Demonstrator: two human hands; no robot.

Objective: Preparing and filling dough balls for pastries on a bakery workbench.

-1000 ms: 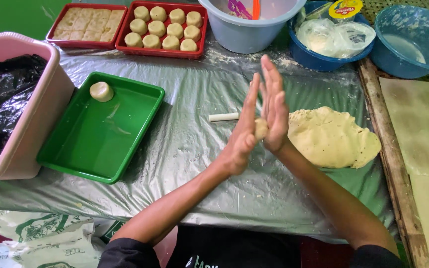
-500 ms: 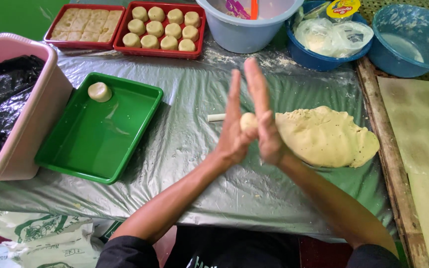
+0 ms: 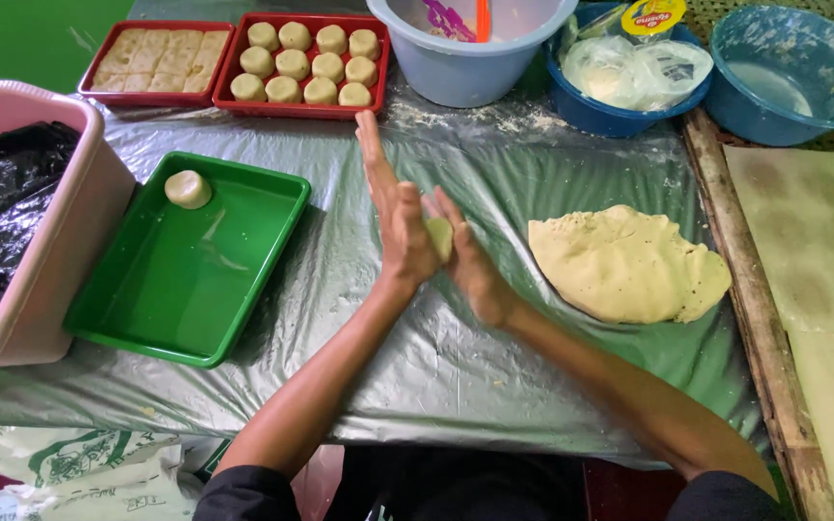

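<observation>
Left hand (image 3: 400,224) and right hand (image 3: 470,262): palms pressed together, fingers extended, a small dough ball (image 3: 440,237) clasped between them above the plastic-covered tabletop (image 3: 436,367). Right of the hands: large flattened dough mass (image 3: 625,264) on the sheet. Left: green tray (image 3: 176,289) holding one shaped dough piece (image 3: 188,189) in its far corner. Far left: pink bin (image 3: 69,241), black liner. Far edge: red tray (image 3: 309,108) of formed dough rounds, pale bucket (image 3: 465,68), two blue bowls (image 3: 784,87).
</observation>
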